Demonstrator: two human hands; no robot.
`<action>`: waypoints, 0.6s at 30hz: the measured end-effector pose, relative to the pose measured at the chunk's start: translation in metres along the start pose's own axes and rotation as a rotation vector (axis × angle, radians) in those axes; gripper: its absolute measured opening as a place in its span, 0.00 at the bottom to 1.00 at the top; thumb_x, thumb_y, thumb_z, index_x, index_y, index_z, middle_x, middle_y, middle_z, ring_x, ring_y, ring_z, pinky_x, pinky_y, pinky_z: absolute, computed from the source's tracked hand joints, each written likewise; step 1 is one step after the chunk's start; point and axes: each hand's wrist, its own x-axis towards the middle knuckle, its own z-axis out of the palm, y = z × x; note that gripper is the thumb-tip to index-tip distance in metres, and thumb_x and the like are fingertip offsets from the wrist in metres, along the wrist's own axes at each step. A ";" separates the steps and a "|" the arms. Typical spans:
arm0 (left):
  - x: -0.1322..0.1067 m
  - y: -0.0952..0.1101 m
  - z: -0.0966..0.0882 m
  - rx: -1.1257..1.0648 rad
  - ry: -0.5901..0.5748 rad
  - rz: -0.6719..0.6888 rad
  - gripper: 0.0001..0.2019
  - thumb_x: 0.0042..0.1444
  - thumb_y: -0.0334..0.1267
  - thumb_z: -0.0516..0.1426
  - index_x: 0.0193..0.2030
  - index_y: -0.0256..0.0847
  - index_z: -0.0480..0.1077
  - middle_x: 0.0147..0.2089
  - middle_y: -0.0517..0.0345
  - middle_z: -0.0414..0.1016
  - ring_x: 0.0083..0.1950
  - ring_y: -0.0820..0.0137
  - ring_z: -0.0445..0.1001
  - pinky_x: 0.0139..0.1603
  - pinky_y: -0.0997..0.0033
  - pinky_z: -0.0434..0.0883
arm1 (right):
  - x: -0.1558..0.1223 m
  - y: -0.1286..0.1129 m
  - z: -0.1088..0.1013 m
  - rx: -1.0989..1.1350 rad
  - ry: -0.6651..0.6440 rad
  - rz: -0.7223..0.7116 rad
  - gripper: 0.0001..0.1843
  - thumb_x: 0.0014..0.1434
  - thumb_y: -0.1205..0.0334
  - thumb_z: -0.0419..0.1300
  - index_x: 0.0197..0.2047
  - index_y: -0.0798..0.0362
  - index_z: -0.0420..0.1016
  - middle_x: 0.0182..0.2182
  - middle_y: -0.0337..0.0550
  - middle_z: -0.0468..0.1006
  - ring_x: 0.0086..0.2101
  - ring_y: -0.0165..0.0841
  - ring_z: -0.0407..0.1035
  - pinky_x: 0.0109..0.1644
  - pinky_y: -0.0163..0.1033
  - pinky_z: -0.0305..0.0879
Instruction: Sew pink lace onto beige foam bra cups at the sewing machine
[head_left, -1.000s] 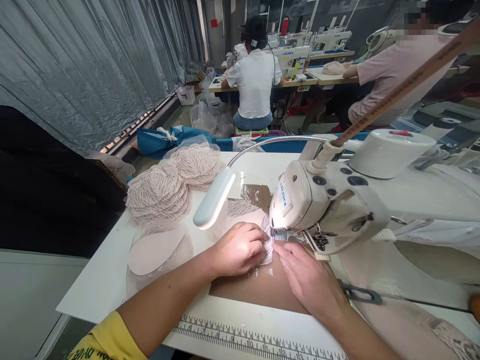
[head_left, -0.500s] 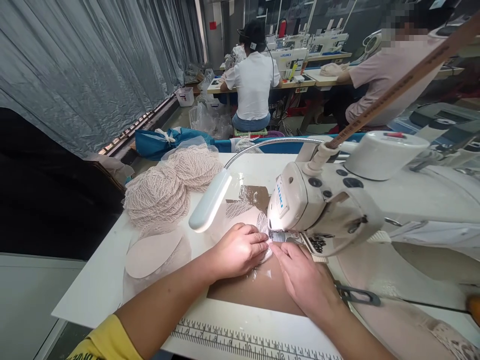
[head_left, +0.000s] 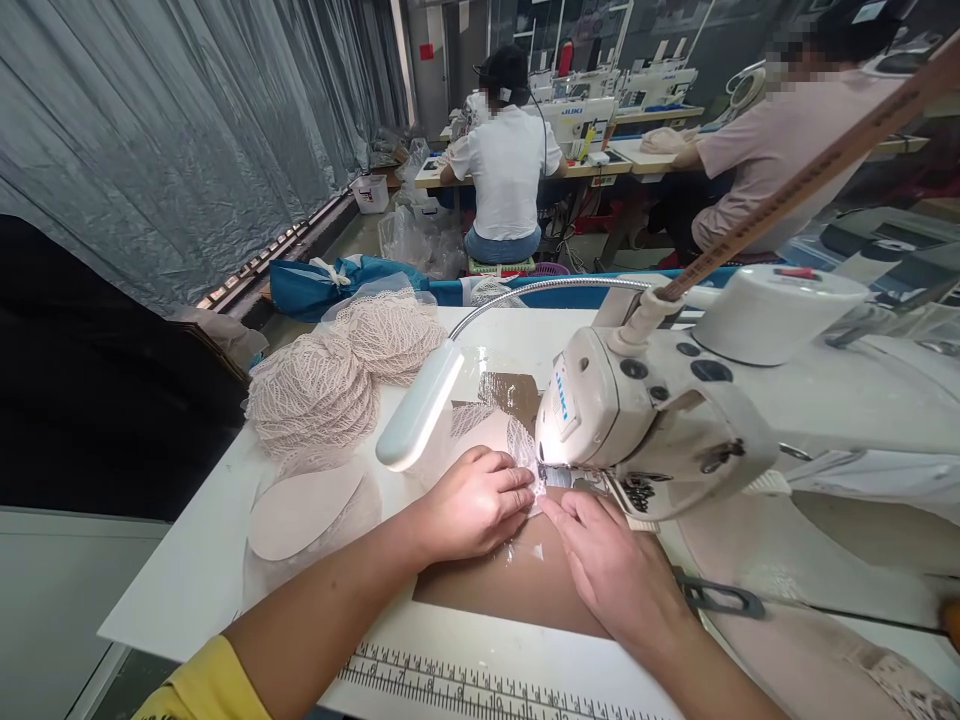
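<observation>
A pale lace piece (head_left: 520,440) with a smooth beige panel (head_left: 484,433) lies under the needle area of a white JUKI sewing machine (head_left: 592,400). My left hand (head_left: 480,500) rests palm down on that lace, its fingers stretched toward the needle and pressing the fabric. Just right of it, my right hand (head_left: 611,560) pinches the near edge of the lace between thumb and forefinger, other fingers curled. The two fingertips nearly meet in front of the presser foot. My left hand covers part of the lace.
Stacked lace pieces (head_left: 311,390) stand at the table's left, with an oval beige pad (head_left: 304,515) nearer. A lamp (head_left: 420,405) hangs over the work. A printed ruler (head_left: 480,690) runs along the front edge; thread snips (head_left: 720,597) lie right. Two people sit beyond.
Hands and lace stay almost in place. My right fingertips have shifted very slightly down and left; the view has moved a little.
</observation>
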 end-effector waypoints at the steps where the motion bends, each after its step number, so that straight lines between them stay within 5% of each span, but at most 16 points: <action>1: 0.000 -0.001 0.000 -0.003 0.002 -0.009 0.13 0.65 0.37 0.49 0.48 0.39 0.73 0.53 0.50 0.75 0.52 0.62 0.69 0.53 0.60 0.66 | 0.001 0.000 0.001 -0.013 0.004 0.009 0.23 0.56 0.76 0.50 0.50 0.55 0.77 0.35 0.46 0.79 0.31 0.33 0.69 0.27 0.36 0.57; 18: 0.007 -0.019 0.006 0.085 0.114 -0.188 0.14 0.62 0.39 0.52 0.50 0.40 0.73 0.55 0.48 0.72 0.56 0.56 0.66 0.54 0.53 0.65 | 0.002 0.001 -0.002 0.035 0.037 0.001 0.18 0.62 0.70 0.48 0.46 0.54 0.78 0.33 0.44 0.78 0.28 0.32 0.68 0.26 0.35 0.58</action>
